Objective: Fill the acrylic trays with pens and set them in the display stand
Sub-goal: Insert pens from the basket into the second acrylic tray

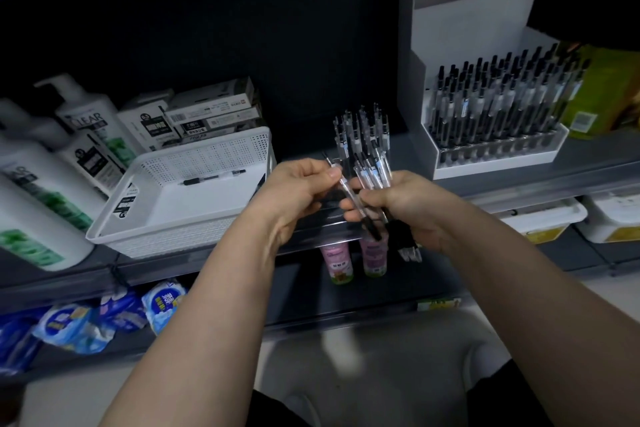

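Pens fill both of a person's hands at a dim shop shelf (519, 185). The left hand (298, 191) pinches a single clear pen (347, 192) between thumb and fingertips, its black end slanting down toward the right hand (405, 208). That hand's grip is closed around a bundle of pens (373, 174), whose tops fan upward while the black tips stick out below the palm. The two hands are touching or nearly so.

Beneath them, on the lower shelf, stand two pink bottles (353, 262), with blue packets (104, 319) further left. Just behind the hands a clear acrylic tray (323, 218) sits on the shelf, and a small cluster of upright pens (362, 130) rises at its back.

To its left lies a white perforated basket (207, 152) holding one loose pen (214, 177). To its right, the white display stand (460, 28) carries a filled tray (495, 163) packed with rows of black-capped pens (502, 104).

Farther back on the left are stacked pen boxes (211, 114) and white shampoo bottles (86, 121).
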